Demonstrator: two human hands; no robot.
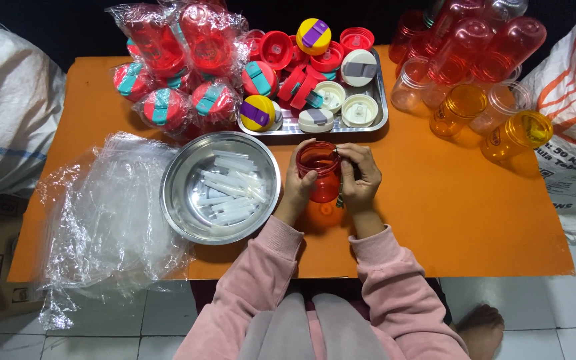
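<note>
A red translucent plastic bottle (320, 172) with no lid stands upright on the orange table (448, 213), held between both hands. My left hand (297, 189) wraps its left side. My right hand (360, 179) grips its right side, with the fingers at the bottle's open rim. Just left of the hands sits a round steel bowl (180, 200) holding several clear plastic straws (229, 188). Pink sleeves cover both forearms.
A steel tray (379, 107) of red, white and yellow-purple lids lies behind the bottle. Wrapped red bottles (181, 67) pile at the back left, bare red and orange bottles (475, 73) at the back right. Clear plastic bags (105, 213) lie at the left; sacks flank the table.
</note>
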